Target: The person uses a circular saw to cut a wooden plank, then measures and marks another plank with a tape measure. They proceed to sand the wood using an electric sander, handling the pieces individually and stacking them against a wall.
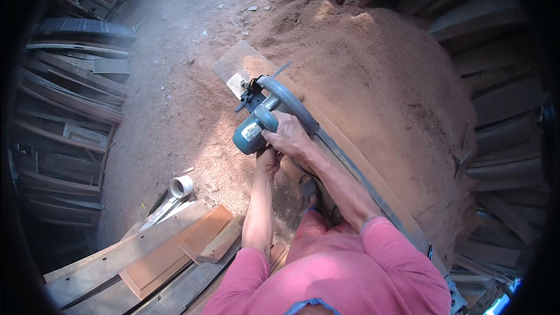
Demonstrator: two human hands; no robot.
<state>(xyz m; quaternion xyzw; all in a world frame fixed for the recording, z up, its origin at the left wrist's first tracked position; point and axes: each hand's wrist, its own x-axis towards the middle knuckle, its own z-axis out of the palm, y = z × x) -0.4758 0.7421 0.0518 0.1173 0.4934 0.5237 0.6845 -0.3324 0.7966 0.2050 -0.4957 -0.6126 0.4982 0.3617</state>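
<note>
Through the head view, I see my right hand point(290, 136) clasping the circular saw point(249, 133), my left hand point(269, 160) just below, its grip too hidden to tell.

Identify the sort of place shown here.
Probably a woodworking yard or sawmill: a teal-and-grey handheld circular saw, a broad mound of reddish-brown sawdust and stacked long brown wooden boards.

Saw point(270, 102): teal housing point(242, 137), blue-grey guard point(287, 93). Shirt point(326, 274): pink. Sawdust point(385, 93): reddish brown. Panel point(175, 256): orange-brown. Short cylinder point(186, 185): white.
</note>
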